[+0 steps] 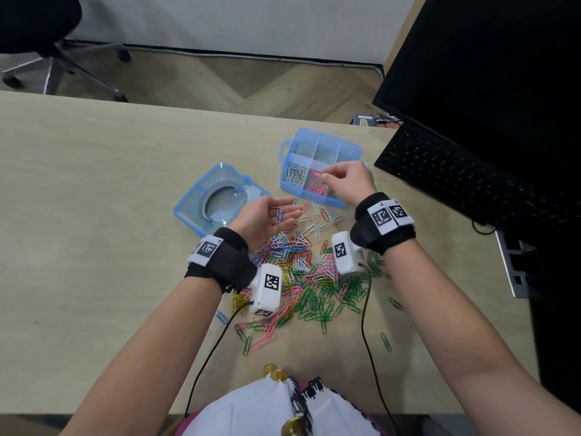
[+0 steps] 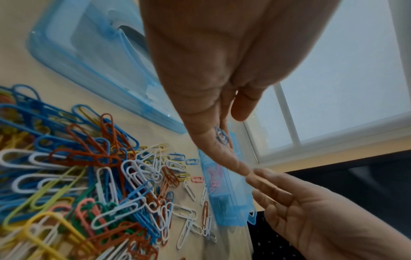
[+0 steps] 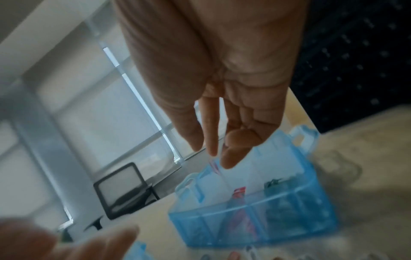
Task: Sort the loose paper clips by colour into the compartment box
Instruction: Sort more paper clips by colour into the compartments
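Observation:
The blue compartment box [image 1: 348, 145] stands open on the table. White clips [image 1: 295, 177] fill its near-left cell and pink clips [image 1: 317, 187] its near-middle cell. Over the pink cell, my right hand [image 1: 323, 177] pinches a pink paper clip [image 3: 214, 165] between thumb and forefinger. Dark green clips [image 3: 275, 184] show in a further cell in the right wrist view. My left hand [image 1: 283, 212] lies palm up left of the box, with a few white and blue clips [image 2: 221, 137] resting on its straight fingers. The loose pile of mixed clips [image 1: 308, 272] lies below both hands.
The box's blue lid [image 1: 217, 196] lies upside down to the left. A black keyboard [image 1: 456, 177] and monitor [image 1: 503, 73] crowd the right side. A few stray green clips [image 1: 386, 341] lie toward the near edge. Beyond the table's far edge stands an office chair [image 1: 47, 42].

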The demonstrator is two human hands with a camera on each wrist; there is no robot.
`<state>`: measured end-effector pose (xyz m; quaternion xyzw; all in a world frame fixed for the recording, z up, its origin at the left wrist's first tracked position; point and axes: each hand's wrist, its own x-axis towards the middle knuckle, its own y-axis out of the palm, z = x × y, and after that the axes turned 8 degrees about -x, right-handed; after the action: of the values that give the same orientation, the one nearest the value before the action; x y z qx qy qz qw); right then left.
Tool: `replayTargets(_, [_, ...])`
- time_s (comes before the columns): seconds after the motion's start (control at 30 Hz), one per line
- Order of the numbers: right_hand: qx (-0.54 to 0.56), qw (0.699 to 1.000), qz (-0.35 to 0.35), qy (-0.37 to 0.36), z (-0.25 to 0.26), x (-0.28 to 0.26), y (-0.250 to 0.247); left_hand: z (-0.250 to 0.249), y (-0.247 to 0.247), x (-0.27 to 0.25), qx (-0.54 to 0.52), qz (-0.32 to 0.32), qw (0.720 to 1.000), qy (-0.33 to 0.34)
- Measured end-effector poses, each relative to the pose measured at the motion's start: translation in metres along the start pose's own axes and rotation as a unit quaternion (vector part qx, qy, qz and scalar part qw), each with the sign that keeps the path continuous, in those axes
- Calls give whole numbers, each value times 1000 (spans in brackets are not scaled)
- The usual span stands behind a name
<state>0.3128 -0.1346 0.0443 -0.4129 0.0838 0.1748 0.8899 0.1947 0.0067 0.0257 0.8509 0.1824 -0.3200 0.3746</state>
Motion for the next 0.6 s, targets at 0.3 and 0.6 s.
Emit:
replayTargets(0.3, [-102, 979, 100, -148, 12, -59, 22, 3, 0, -6, -75, 45, 996, -7])
replayTargets(0.6, [-103, 986, 63, -116, 1, -58, 33, 13, 3, -7, 24, 59, 998, 28])
